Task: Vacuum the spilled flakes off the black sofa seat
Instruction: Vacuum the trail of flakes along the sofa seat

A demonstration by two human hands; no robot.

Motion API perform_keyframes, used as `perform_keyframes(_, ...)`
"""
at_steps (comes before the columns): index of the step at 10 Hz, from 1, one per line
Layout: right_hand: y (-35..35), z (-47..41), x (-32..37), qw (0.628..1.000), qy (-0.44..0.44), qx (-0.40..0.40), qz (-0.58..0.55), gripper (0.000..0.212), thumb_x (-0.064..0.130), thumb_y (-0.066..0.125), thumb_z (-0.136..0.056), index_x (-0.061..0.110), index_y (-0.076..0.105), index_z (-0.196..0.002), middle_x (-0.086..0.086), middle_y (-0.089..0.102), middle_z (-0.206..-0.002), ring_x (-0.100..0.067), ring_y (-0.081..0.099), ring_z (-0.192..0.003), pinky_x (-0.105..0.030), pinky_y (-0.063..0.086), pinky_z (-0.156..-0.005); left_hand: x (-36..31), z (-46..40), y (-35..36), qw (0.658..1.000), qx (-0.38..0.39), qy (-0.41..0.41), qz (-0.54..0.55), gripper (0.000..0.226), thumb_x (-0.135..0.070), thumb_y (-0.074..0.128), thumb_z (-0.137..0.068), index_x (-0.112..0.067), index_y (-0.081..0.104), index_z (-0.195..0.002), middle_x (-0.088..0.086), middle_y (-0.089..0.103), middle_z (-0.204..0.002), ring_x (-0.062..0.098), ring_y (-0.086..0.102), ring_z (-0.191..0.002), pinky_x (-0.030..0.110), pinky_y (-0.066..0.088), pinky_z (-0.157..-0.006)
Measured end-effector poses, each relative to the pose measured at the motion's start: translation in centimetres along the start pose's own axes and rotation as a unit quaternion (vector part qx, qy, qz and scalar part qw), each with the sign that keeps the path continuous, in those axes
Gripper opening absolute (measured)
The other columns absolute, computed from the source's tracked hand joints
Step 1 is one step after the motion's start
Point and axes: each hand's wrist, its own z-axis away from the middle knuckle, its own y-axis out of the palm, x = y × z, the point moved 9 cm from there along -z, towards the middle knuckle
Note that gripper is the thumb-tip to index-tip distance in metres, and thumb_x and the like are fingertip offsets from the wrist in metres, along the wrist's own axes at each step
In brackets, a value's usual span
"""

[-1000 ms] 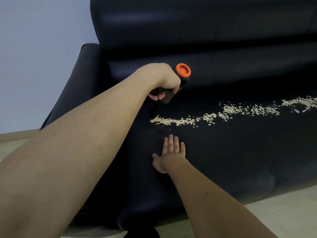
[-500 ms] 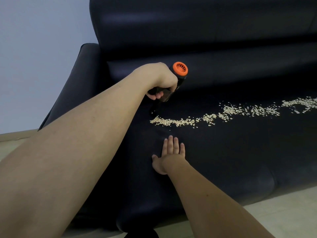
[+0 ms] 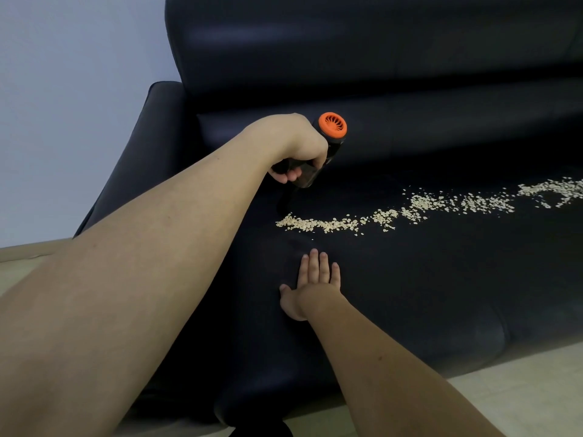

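Your two bare arms enter from the lower left and the lower centre of the frame; both hands are in view.

Your left hand [image 3: 298, 146], at centre frame, grips one handheld vacuum [image 3: 318, 159]. The fingers are curled round its black handle, with the fingertips [image 3: 288, 177] showing under the grip. One orange vented end cap [image 3: 332, 124] faces up and toward the camera, just right of the knuckles. The dark body angles down and left; its nozzle end is hard to tell from the black seat, and contact with the flakes cannot be confirmed. Whether the vacuum's chamber holds any flakes cannot be told.

Your right hand [image 3: 315, 285] lies palm down on the black sofa seat [image 3: 426, 294], below centre. Its four fingers are straight and pressed together, pointing toward the backrest; the thumb is spread out to the left. It holds nothing.

One trail of pale spilled flakes [image 3: 394, 212] lies on the seat. It starts just below and right of the vacuum, near the tips of your right hand's fingers but apart from them, and runs rightward to the right edge of the frame, thinning into scattered flakes in places. The individual flakes are too many to count.

One sofa armrest [image 3: 132, 159] stands at left centre. A pale wall [image 3: 63, 89] fills the upper left, and light floor [image 3: 520, 389] shows at the lower right.
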Motion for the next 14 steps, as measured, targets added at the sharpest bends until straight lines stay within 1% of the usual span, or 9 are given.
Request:
perform_keyframes(5, 0.1, -0.1, 0.1, 1.0, -0.002, -0.001, 0.001, 0.081, 0.057, 0.014, -0.103, 0.009, -0.031, -0.15, -0.007, -0.045, -0.154, -0.026, -0.039, -0.144, -0.05, -0.023, -0.117, -0.7, -0.6, 0.5, 1.0, 0.002, 0.009, -0.008, 0.015, -0.018, 0.063, -0.09, -0.004, 0.06, -0.089, 0.01, 0.062, -0.072, 0.018, 0.057, -0.053, 0.029, 0.053, -0.054)
perform_keyframes(8, 0.2, -0.1, 0.0, 1.0, -0.006, 0.001, -0.003, 0.08, 0.057, 0.014, -0.103, 0.009, -0.031, -0.15, -0.007, -0.045, -0.154, -0.026, -0.039, -0.144, -0.051, -0.022, -0.118, -1.2, -0.7, 0.8, 1.0, 0.008, 0.014, -0.009, 0.016, -0.019, 0.064, -0.09, -0.004, 0.058, -0.09, 0.011, 0.063, -0.074, 0.019, 0.058, -0.055, 0.03, 0.056, -0.058)
perform_keyframes(12, 0.3, -0.4, 0.1, 1.0, -0.011, -0.012, -0.003, 0.081, 0.057, 0.015, -0.103, 0.009, -0.03, -0.151, -0.007, -0.043, -0.156, -0.026, -0.038, -0.144, -0.05, -0.024, -0.117, -0.8, 1.5, 1.1, 0.999, 0.022, 0.012, -0.048, 0.018, -0.02, 0.065, -0.089, -0.003, 0.06, -0.086, 0.011, 0.062, -0.071, 0.019, 0.056, -0.05, 0.029, 0.054, -0.054)
perform_keyframes(14, 0.1, -0.3, 0.1, 0.999, -0.029, -0.045, -0.002, 0.081, 0.059, 0.012, -0.102, 0.009, -0.029, -0.151, -0.007, -0.04, -0.157, -0.026, -0.037, -0.145, -0.05, -0.024, -0.117, -0.4, 2.2, 1.1, 0.998, 0.024, 0.006, -0.06, 0.02, -0.023, 0.065, -0.09, -0.004, 0.058, -0.086, 0.011, 0.062, -0.073, 0.018, 0.056, -0.05, 0.027, 0.051, -0.049)
